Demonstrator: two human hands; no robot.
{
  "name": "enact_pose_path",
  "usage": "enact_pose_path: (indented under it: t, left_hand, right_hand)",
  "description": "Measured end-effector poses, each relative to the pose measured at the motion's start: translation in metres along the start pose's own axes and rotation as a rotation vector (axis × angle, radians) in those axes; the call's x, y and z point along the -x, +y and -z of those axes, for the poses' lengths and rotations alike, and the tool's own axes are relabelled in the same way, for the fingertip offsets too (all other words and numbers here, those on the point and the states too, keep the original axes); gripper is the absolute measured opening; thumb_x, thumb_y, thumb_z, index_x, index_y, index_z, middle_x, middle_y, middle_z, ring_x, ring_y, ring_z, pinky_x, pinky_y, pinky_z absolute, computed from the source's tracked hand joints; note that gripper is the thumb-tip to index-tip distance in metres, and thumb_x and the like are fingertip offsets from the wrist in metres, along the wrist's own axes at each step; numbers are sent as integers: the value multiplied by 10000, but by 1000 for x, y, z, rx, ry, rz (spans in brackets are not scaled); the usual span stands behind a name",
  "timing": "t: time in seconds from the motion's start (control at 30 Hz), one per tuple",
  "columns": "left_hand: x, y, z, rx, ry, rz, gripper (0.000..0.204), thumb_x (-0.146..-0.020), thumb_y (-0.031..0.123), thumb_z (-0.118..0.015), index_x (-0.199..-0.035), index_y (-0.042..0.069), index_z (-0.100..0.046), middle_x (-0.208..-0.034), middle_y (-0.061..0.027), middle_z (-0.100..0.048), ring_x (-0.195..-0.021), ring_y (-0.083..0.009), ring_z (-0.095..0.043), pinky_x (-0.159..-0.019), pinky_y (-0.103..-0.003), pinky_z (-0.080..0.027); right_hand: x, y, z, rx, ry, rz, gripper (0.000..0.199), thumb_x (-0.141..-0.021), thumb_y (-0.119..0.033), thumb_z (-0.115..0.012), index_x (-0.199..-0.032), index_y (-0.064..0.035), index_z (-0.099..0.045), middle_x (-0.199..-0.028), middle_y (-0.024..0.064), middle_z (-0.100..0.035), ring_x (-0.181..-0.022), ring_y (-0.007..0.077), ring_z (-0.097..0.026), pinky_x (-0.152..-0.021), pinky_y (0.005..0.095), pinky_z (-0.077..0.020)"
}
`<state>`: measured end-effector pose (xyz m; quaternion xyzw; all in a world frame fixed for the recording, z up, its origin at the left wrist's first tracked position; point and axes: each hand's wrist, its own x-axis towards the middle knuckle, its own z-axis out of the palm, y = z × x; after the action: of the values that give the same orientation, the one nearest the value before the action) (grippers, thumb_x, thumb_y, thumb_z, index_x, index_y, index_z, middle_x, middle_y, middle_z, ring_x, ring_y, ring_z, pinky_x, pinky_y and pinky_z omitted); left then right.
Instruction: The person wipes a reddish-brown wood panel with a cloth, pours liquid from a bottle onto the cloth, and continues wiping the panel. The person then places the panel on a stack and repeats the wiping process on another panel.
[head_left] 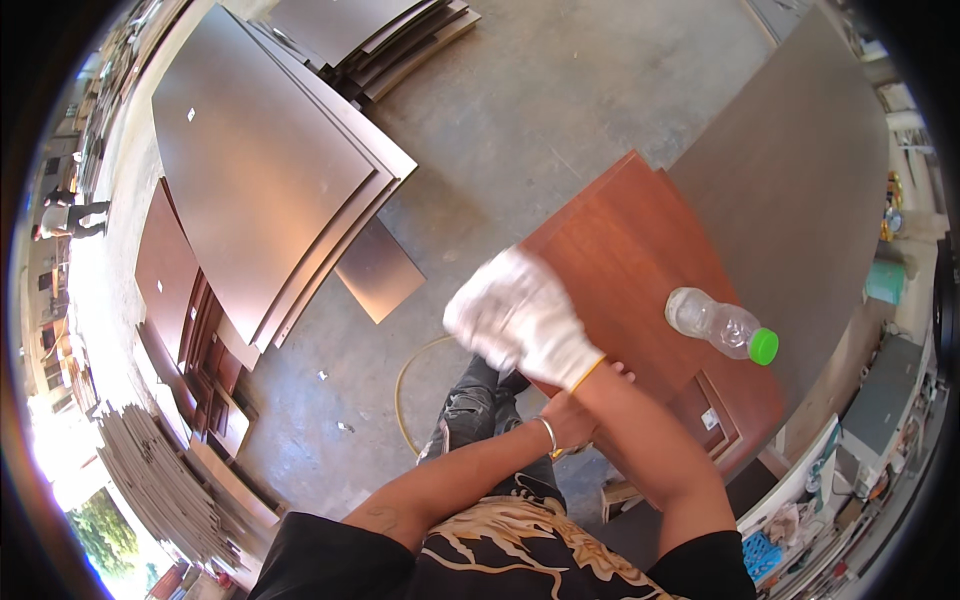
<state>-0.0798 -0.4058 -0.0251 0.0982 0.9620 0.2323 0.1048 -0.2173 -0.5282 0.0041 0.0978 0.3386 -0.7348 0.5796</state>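
My right hand (520, 318), in a white knit work glove with a yellow cuff edge, is raised in front of me over the left edge of the reddish-brown wood panels (610, 250). It is blurred by motion, so its finger pose is unclear. My bare left hand (574, 418), with a bracelet at the wrist, is wrapped round my right forearm just below the glove cuff. Its fingertips show on the forearm's far side; the rest is hidden. A clear plastic bottle (715, 322) with a green cap lies on the panels, right of my right forearm.
A large grey-brown sheet (800, 180) extends behind the panels. Stacked brown boards (260, 170) stand at the left, with more boards (390, 40) at the back. A yellow hose (402, 385) curves across the floor. Shelving with tools lines the right; a person (68, 216) is far left.
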Motion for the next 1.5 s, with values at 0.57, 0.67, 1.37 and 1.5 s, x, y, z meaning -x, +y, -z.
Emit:
enact_pose_path:
  t: [0.57, 0.67, 1.37, 1.5]
  left_hand:
    - [-4, 6, 35, -21, -32, -80, 656, -1003, 423, -532, -1553, 71, -471, -1666, -96, -349, -1593, -295, -171, -1288, -558, -85]
    - [-1, 1, 27, 32, -222, -60, 594, -1010, 418, -522, -1486, 64, -549, -1599, -90, -445, -1571, -305, -225, -1290, -562, -81]
    - [-6, -4, 23, -11, -223, -180, 695, -1015, 355, -481, -1614, 41, -324, -1724, -74, -233, -1597, -296, -179, -1303, -553, -52]
    - [0, -8, 55, 28, -141, -230, 720, -1002, 355, -507, -1624, 49, -315, -1710, -97, -265, -1590, -289, -204, -1302, -549, -56]
  right_hand:
    - [-60, -142, 60, 1373, 601, 856, 117, -968, -146, -546, -950, -55, -617, -956, 52, -663, -887, 208, -661, -791, 395, -527]
    - [-34, -62, -5, 221, 267, 540, 215, -985, -213, -536, -1146, -94, -614, -1167, 66, -631, -1029, 199, -636, -953, 372, -509]
    - [22, -67, 10, 1501, 304, 633, 460, -962, -112, -584, -1406, -26, -498, -1408, 135, -563, -1308, 258, -555, -1147, 380, -427]
    - [-13, -118, 42, 1468, 571, 848, 548, -908, -34, -640, -1429, -38, -473, -1294, 154, -572, -1182, 270, -582, -1080, 412, -466]
